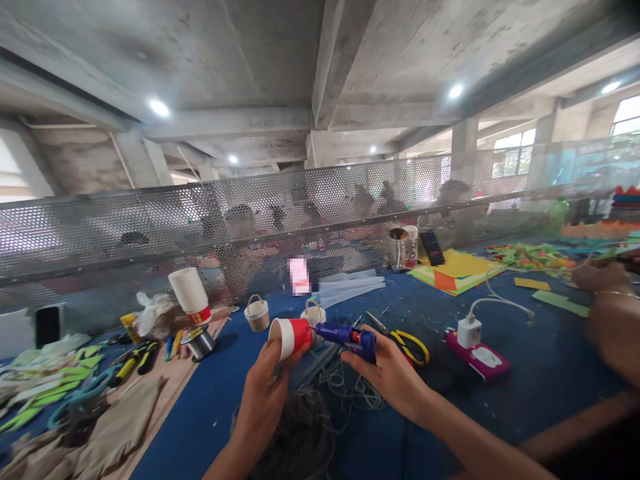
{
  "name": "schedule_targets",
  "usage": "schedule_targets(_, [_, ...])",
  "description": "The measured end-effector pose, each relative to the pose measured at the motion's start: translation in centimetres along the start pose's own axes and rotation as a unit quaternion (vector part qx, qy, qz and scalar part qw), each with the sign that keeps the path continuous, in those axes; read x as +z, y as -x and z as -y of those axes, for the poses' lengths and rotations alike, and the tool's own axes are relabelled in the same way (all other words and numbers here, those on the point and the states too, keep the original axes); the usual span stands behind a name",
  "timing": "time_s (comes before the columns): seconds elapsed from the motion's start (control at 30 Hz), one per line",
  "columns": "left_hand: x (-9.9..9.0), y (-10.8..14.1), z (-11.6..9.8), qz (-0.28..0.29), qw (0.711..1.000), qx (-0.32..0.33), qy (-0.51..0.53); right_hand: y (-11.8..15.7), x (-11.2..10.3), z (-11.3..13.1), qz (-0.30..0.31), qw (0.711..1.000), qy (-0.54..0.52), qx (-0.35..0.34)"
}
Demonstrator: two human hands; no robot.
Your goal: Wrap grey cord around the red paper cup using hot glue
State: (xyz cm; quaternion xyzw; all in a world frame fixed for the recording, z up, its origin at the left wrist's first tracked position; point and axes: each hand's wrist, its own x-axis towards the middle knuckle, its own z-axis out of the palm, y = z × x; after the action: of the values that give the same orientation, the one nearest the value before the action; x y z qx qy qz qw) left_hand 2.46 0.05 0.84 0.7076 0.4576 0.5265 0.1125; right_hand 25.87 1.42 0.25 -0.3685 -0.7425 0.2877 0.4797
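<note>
My left hand [265, 387] holds a red and white paper cup [290, 337] tipped on its side, its open rim facing left. In my right hand [387, 373] is a blue glue gun [347, 337], whose tip is at the base end of the cup, close to or touching it. Just behind the cup stands a small pale basket with a handle [314, 310], partly hidden. Another small basket [257, 315] is to its left. Grey cord [305, 427] lies in a loose heap below my hands.
Yellow-handled pliers [413, 347] lie right of the glue gun. Further right, a white plug [469, 331] sits on a magenta power strip [483, 357], near another person's arm [613, 327]. Stacked cups [190, 293], a wire spool [200, 343] and scissors [83, 400] are left. A perforated screen [280, 233] runs behind.
</note>
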Motion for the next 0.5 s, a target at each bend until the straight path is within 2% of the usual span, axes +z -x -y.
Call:
schedule_targets(0.23, [-0.1, 0.0, 0.8, 0.013, 0.994, 0.07, -0.082, -0.2, 0.0, 0.0, 0.014, 0.996, -0.082, 0.03])
schedule_targets(0.5, [-0.1, 0.3, 2.2, 0.011, 0.975, 0.135, -0.177, -0.3, 0.0, 0.1, 0.006, 0.997, -0.076, 0.028])
